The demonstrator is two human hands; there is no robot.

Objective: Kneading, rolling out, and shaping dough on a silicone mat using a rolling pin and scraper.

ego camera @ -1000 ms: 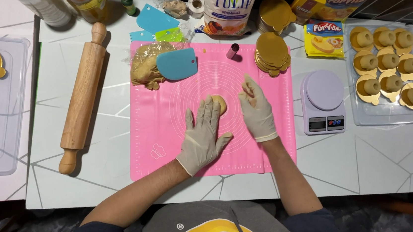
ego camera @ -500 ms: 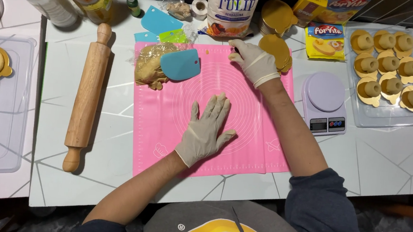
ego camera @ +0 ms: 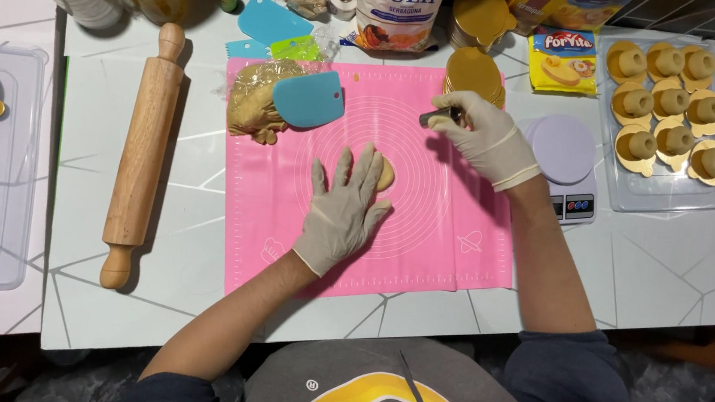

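Tan dough disc (ego camera: 386, 175) mostly hidden under left hand (ego camera: 342, 207).

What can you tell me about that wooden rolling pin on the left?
The rolling pin is light brown wood, a thick smooth barrel with a rounded knob handle at each end. It lies flat on the white table, nearly lengthwise away from the person, just left of the pink mat. Neither hand touches it.

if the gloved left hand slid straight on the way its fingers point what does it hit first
Probably the teal plastic dough scraper. The left hand lies flat on the pink silicone mat, fingers pointing up-screen, covering a small dough piece; heights are unclear.
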